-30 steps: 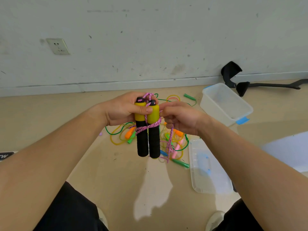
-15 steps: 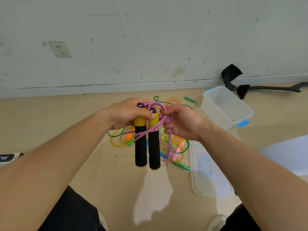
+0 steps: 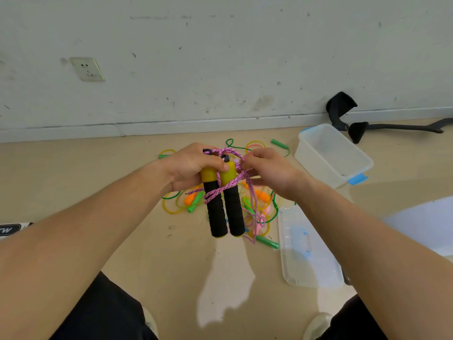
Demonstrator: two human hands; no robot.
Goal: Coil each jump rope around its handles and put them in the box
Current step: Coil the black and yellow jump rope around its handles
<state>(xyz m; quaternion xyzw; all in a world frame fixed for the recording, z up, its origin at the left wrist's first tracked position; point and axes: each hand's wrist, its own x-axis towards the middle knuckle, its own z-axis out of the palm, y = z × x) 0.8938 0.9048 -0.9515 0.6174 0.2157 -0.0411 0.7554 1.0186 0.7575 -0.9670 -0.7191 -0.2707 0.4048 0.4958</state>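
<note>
The left hand (image 3: 188, 165) is clamping the 2 handles (image 3: 224, 202) side by side above the floor (image 3: 147, 241), steadying them while the right hand (image 3: 267, 171) is pinching the pink rope (image 3: 229, 186) to wrap it, the box (image 3: 333, 155) waiting nearby.

Our left hand (image 3: 188, 165) grips two black-and-yellow handles (image 3: 224, 204) upright, side by side, while our right hand (image 3: 267, 173) pinches the pink rope (image 3: 226, 187) wrapped across them. The clear box (image 3: 348, 168) sits open, far right on the floor (image 3: 171, 266).
</note>
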